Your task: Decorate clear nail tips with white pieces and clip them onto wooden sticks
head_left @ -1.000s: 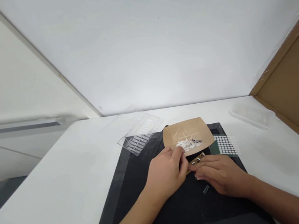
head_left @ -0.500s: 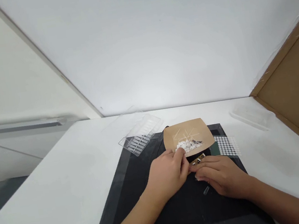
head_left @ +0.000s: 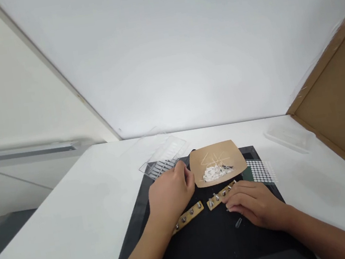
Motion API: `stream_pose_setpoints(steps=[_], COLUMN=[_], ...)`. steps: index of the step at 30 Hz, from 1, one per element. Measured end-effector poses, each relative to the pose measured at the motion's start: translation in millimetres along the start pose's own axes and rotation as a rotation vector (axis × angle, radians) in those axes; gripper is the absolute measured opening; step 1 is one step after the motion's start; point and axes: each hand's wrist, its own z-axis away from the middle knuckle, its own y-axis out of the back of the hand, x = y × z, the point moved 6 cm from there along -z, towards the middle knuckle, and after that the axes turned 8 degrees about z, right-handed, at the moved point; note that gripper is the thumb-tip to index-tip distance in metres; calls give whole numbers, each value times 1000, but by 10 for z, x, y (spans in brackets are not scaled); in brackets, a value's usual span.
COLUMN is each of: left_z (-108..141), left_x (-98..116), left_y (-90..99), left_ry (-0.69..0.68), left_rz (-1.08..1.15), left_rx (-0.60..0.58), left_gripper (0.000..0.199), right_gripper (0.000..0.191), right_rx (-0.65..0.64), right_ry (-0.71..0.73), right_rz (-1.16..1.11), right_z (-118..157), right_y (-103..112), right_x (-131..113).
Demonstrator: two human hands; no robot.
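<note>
Closed fingers mark my left hand (head_left: 172, 190), raised beside the brown paper tray (head_left: 196, 158) near the clear compartment case (head_left: 160, 165); whatever it grips is hidden. My right hand (head_left: 256, 203) rests at the right end of a wooden strip (head_left: 214, 204) that carries several small metallic pieces, its fingers bent together at the strip's edge; anything between them is too small to tell. A second wooden strip (head_left: 194, 213) with similar pieces lies partly behind my left wrist. Thin sticks and white scraps (head_left: 217, 172) fill part of the tray.
Under the strips lies a black mat (head_left: 206, 245). One small clear piece (head_left: 238, 222) is below my right hand. A sheet of white dots (head_left: 261, 171) sits on the right, a clear plastic lid (head_left: 290, 137) farther back, and a cardboard panel (head_left: 341, 108) at the right edge.
My left hand has moved left and up, away from my right hand, uncovering both wooden strips. My right hand has stayed nearly in place. The camera view has shifted slightly.
</note>
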Motion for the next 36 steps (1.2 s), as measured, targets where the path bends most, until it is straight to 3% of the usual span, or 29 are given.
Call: stream_pose_setpoints(steps=[6,8,11,18,22,27,36], left_z=[-32,-46,-73,-83,-90,-37,0], left_x=[-126,-175,-166,-97,-146,-178,-170], left_y=[47,80,100,57,-39,-139,-256], left_ry=[126,159,105,17,38,65,33], left_rz=[-6,-19,5,22,24,-55,-87], left_rx=[-179,-142,-49,11,-163,-281,-298], left_gripper=[29,33,32,32,29,34,32], right_gripper=[12,14,14,14,13,14,14], right_rx=[97,110,133,176,189,195,195], right_ry=[-46,-64,-87,-99,-104,-121,-156], right_rz=[-14,-6,5,35,36,23,3], right_z=[35,55,73,64,69,84,117], right_y=[53,58,76,125,134,131,110], right_x=[88,120,150,169,192,212,255])
